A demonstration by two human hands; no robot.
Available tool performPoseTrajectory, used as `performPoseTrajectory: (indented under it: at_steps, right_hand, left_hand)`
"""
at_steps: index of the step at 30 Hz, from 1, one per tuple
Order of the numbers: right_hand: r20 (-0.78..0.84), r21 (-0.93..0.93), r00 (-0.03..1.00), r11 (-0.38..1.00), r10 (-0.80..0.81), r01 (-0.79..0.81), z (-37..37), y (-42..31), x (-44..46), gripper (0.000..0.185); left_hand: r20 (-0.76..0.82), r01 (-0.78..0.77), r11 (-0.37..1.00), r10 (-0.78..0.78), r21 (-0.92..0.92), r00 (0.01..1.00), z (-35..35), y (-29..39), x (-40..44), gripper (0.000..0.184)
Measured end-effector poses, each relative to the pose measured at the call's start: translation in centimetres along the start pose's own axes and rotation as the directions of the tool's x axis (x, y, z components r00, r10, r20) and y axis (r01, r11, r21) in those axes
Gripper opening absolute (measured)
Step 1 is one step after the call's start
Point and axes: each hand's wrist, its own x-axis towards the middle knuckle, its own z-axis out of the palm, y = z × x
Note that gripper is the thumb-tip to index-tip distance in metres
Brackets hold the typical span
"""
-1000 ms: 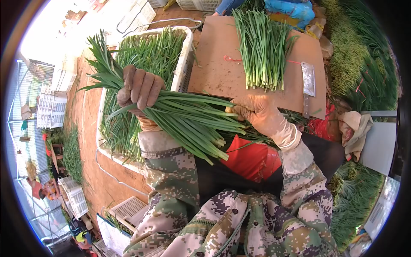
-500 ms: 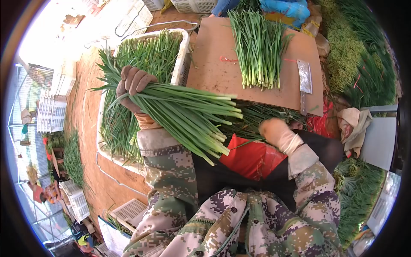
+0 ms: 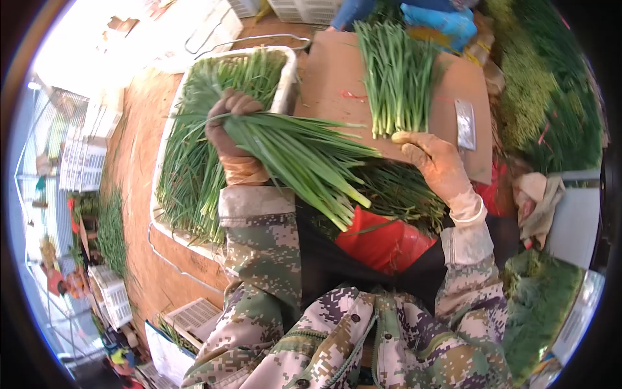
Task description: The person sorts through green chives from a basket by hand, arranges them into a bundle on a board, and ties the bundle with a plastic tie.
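My left hand (image 3: 236, 120), in a brown glove, is wrapped round a bunch of garlic chives (image 3: 304, 146). Its leaf tips point up and left, and its pale stem ends point toward my lap. My right hand (image 3: 437, 162), in a pale, soiled glove, is by the near edge of a cardboard sheet (image 3: 330, 84). Its fingers are bent but apart, with nothing visible between them. Just beyond its fingertips lies a second pile of chives (image 3: 398, 81), stem ends facing me. A cleaver (image 3: 465, 123) rests on the cardboard to the right, its handle partly hidden.
A white crate (image 3: 285, 84) full of chives stands at the left. Loose greens (image 3: 402, 194) and a red plastic sheet (image 3: 382, 240) lie before my lap. More greens (image 3: 544, 298) are heaped at the right. Another person's blue sleeve (image 3: 356, 13) shows at the top.
My right hand has risen from beside my lap to the cardboard's near edge, and its fingers have spread. My left hand, with its bunch, has shifted slightly right.
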Motion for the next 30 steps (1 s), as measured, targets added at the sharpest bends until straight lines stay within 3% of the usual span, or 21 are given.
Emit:
performPoseTrajectory:
  at_steps: [1, 2, 3, 4, 6, 8, 9, 11, 13, 14, 15, 17, 18, 21, 23, 26, 27, 30]
  right_hand:
    - [0.001, -0.003, 1.0, 1.0, -0.002, 0.002, 0.3, -0.6, -0.6, 0.047]
    - [-0.004, -0.091, 0.993, 0.988, -0.122, 0.121, 1.3, -1.0, -0.1, 0.054]
    - [0.001, -0.19, 0.968, 0.951, -0.25, 0.246, 2.1, -1.7, 1.0, 0.062]
    - [0.08, -0.199, 0.985, 0.966, -0.153, 0.167, 1.6, -1.9, 1.3, 0.082]
    - [0.141, -0.275, 0.976, 0.94, -0.169, 0.202, 2.9, -2.8, 2.7, 0.092]
    - [0.218, -0.345, 0.964, 0.912, -0.152, 0.222, 5.6, -1.0, 3.5, 0.112]
    - [0.297, -0.38, 0.953, 0.91, -0.051, 0.167, 7.9, -0.8, 4.4, 0.118]
    - [0.284, -0.37, 0.956, 0.911, -0.077, 0.184, 9.2, -0.7, 4.6, 0.122]
    - [0.331, -0.105, 0.943, 0.992, -0.027, 0.065, 10.7, -1.8, 5.2, 0.117]
    - [0.249, -0.121, 0.968, 0.991, -0.034, 0.066, 11.4, -1.7, 4.8, 0.103]
    - [0.259, -0.13, 0.965, 0.988, -0.042, 0.078, 11.9, -1.1, 5.1, 0.103]
    - [0.242, 0.009, 0.962, 0.991, 0.127, -0.133, 13.0, 0.5, 5.1, 0.091]
    - [0.198, -0.027, 0.965, 0.985, 0.171, -0.169, 12.9, 0.5, 5.0, 0.074]
    - [0.308, 0.028, 0.929, 0.975, 0.203, -0.222, 11.0, 0.2, 5.0, 0.064]
    - [0.29, 0.023, 0.933, 0.973, 0.214, -0.231, 10.5, 0.3, 4.8, 0.059]
    - [0.461, 0.38, 0.866, 0.838, 0.195, -0.391, 8.7, 0.4, 4.3, 0.052]
    - [0.455, 0.432, 0.877, 0.822, 0.155, -0.37, 8.5, 0.6, 4.1, 0.055]
    - [0.463, 0.535, 0.876, 0.744, 0.137, -0.399, 7.6, -1.4, 3.4, 0.054]
  left_hand:
    - [0.005, 0.006, 0.997, -0.006, -0.074, 1.0, 0.8, -0.3, -0.1, 0.013]
    - [-0.124, -0.067, 0.996, 0.073, 0.053, 0.99, 0.7, -1.2, -0.2, 0.007]
    - [-0.229, -0.021, 0.978, 0.069, 0.206, 0.971, 0.3, -2.0, 0.2, 0.004]
    - [-0.257, -0.003, 0.987, 0.045, 0.159, 0.965, 0.9, -2.7, 0.2, 0.004]
    - [-0.26, -0.006, 0.995, 0.031, 0.095, 0.965, 1.7, -3.9, 0.5, 0.005]
    - [-0.43, 0.103, 0.97, 0.003, 0.221, 0.903, 1.5, -4.7, 0.5, 0.01]
    - [-0.418, 0.092, 0.971, 0.009, 0.222, 0.908, 1.7, -5.0, 0.9, 0.01]
    - [-0.528, 0.138, 0.966, -0.001, 0.22, 0.85, 1.6, -6.3, 0.6, 0.015]
    - [-0.513, 0.158, 0.949, 0.004, 0.272, 0.858, 1.5, -7.2, 0.0, 0.018]
    - [-0.526, 0.174, 0.938, 0.01, 0.299, 0.85, 1.1, -7.3, 0.0, 0.019]
    - [-0.537, 0.185, 0.929, 0.017, 0.319, 0.843, 0.7, -7.5, 0.1, 0.019]
    - [-0.565, 0.197, 0.909, 0.051, 0.368, 0.824, 0.4, -8.1, -0.1, 0.02]
    - [-0.588, 0.212, 0.885, 0.082, 0.414, 0.805, 0.6, -8.2, 0.1, 0.021]
    - [-0.562, 0.304, 0.846, -0.006, 0.439, 0.827, 1.0, -8.2, -0.2, 0.025]
    - [-0.504, 0.309, 0.853, -0.063, 0.42, 0.861, 1.2, -8.0, -0.1, 0.026]
    - [-0.286, 0.323, 0.818, -0.203, 0.476, 0.936, 3.7, -7.5, -0.7, 0.035]
    - [-0.223, 0.266, 0.814, -0.172, 0.516, 0.96, 4.2, -7.8, -0.8, 0.043]
    - [-0.206, 0.295, 0.747, -0.213, 0.596, 0.955, 5.4, -8.0, -1.4, 0.049]
